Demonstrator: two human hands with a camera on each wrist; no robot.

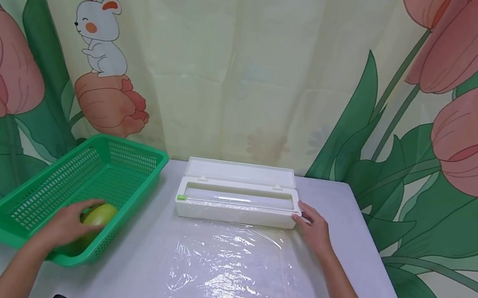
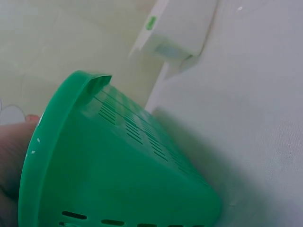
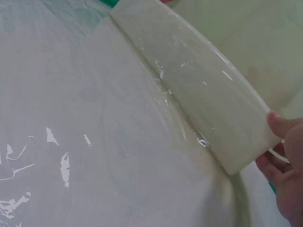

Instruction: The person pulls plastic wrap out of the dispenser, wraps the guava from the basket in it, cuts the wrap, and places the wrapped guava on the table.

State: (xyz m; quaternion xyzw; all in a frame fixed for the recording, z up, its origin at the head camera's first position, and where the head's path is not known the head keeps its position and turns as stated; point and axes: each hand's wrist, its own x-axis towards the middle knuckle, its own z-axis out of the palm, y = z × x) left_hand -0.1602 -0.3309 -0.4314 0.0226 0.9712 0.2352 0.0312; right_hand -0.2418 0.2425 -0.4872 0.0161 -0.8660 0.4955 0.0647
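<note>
My left hand (image 1: 68, 224) reaches into the green plastic basket (image 1: 149, 182). Its thumb and fingers curve round a yellow-green fruit (image 1: 102, 215) at the near end; the exact kind cannot be told. In the left wrist view, the basket wall (image 2: 118, 156) hides the fruit and most of the hand. With its lid raised, a white cling film dispenser (image 1: 234, 214) stands at the table's back. My right hand (image 1: 315, 228) holds the dispenser's right end, thumb at the top edge (image 3: 289, 156). Clear cling film (image 1: 231, 270) stretches from the dispenser's front across the table.
A white cloth (image 1: 341, 204) covers the table. Behind it hangs a curtain (image 1: 250, 69) printed with tulips and a rabbit. The dispenser's raised lid (image 1: 240, 172) leans back near the curtain, and a small green slider (image 1: 182, 197) sits at its left end.
</note>
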